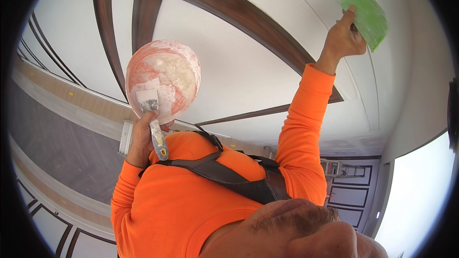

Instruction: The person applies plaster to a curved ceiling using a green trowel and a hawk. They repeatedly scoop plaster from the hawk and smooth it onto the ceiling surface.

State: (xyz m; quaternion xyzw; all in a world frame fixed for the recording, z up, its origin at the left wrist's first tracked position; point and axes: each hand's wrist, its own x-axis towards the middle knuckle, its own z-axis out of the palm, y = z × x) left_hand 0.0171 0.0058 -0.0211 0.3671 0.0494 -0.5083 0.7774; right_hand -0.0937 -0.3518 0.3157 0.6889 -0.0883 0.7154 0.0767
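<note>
My left hand (141, 136) is closed around the handle of a putty knife (159, 142) and supports a round reddish bowl (137, 69). White and beige filler smears the bowl's inside, and the knife's coated blade rests over it. Up at the far right, my right hand (343, 38) grips a wide green plastic spreader (366, 15). Its blade lies against or very close to the white surface beside the moulding; actual contact is hard to tell. My right arm is stretched out in an orange sleeve (308, 110).
Dark wooden frame moulding (229, 12) borders the white wall panel (210, 52). A grey floor strip (62, 134) runs along the left. Farther back at lower right are a ladder (351, 172) and a bright window-like area (413, 191). Black straps (229, 177) cross my chest.
</note>
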